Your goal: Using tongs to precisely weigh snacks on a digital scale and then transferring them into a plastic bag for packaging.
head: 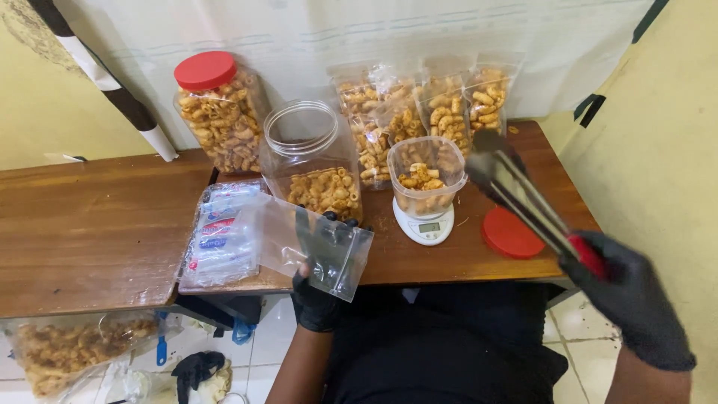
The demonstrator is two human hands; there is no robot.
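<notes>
A clear, empty zip-top plastic bag hangs over the near edge of the brown wooden table, held up by the left hand in a black glove — its fingers are closed on the bag's lower part, thumb in front. The right hand, also in a black glove, is wrapped around the red-handled end of a pair of metal tongs; the tongs slant up and left, and their tips sit close together just right of a small clear plastic tub of seasoned macaroni snacks. Whether the tips touch the tub is hard to tell because of blur. The tub stands on a small white digital kitchen scale.

Just behind the bag is a large clear plastic jar, open-topped and about a third full of the same snack. To its left stands a full jar with a red screw lid. A loose red round lid lies flat on the table right of the scale. Behind the tub, a row of filled, sealed snack pouches leans against the white curtain. Left of the held bag lies a stack of flat unused plastic bags — partly under it.
</notes>
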